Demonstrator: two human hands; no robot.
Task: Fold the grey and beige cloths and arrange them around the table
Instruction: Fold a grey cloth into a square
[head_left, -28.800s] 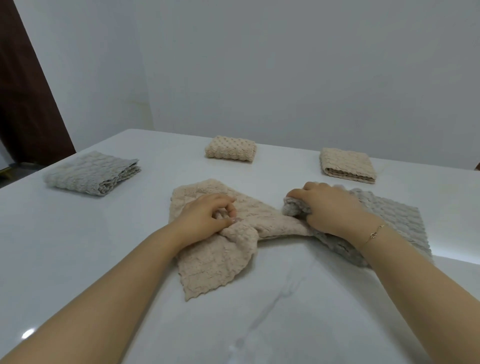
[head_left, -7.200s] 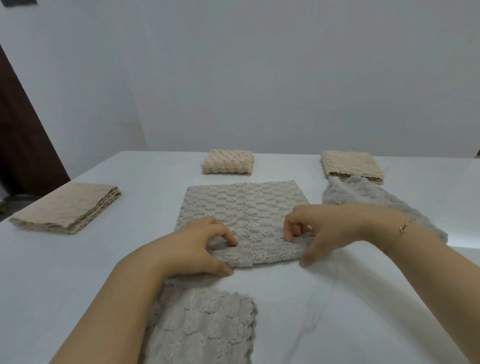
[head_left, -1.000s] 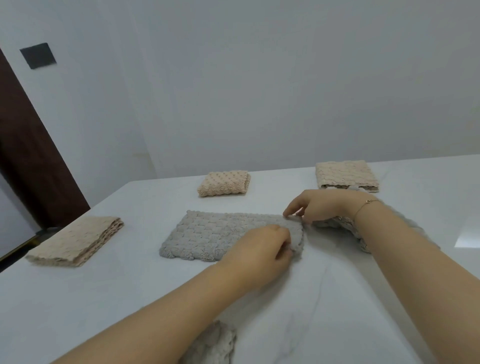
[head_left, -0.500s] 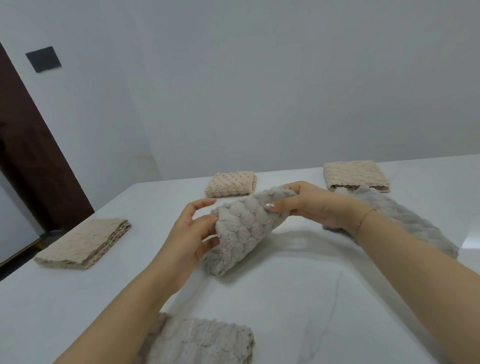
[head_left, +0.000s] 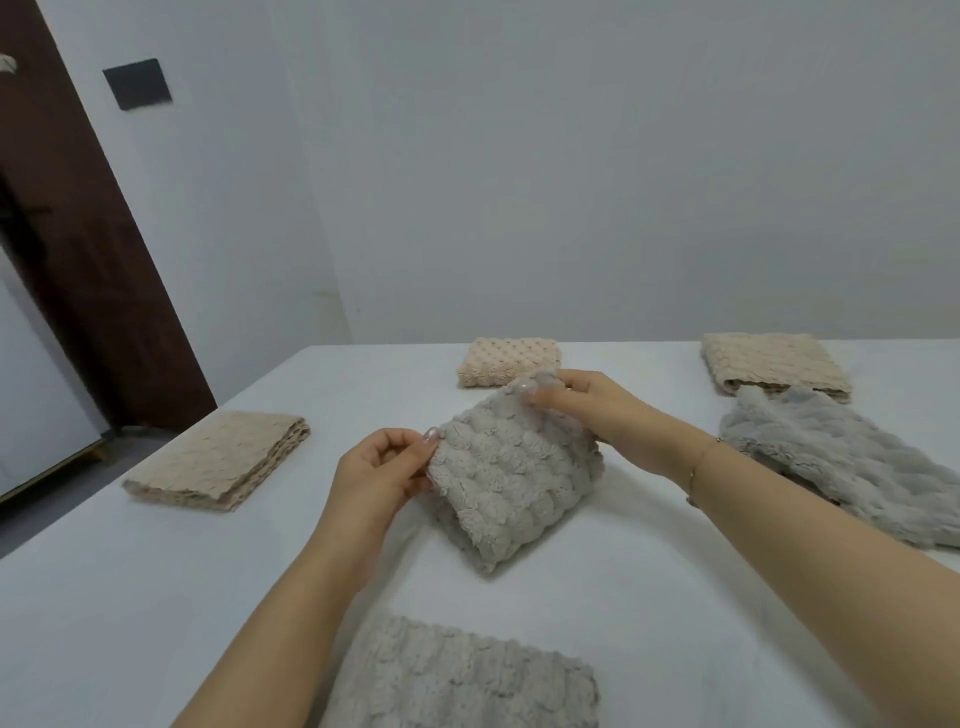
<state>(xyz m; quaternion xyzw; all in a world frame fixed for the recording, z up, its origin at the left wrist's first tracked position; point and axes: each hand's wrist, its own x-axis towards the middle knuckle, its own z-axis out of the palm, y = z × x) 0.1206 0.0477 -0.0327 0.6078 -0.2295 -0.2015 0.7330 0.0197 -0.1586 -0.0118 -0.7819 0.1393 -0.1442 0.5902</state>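
Two hands pinched the folded grey cloth above the worktop. Left hand held one corner, right hand the far one, probably to keep it neat.

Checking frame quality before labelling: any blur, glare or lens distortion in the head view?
Head view: soft, even light, no glare on the white table; faint shadow under the held grey cloth; fingertips of the right hand slightly motion-blurred; wide-angle bend tilts the door frame; overall mildly soft.

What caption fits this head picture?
Both hands, left and right, hold a folded grey cloth above the table.
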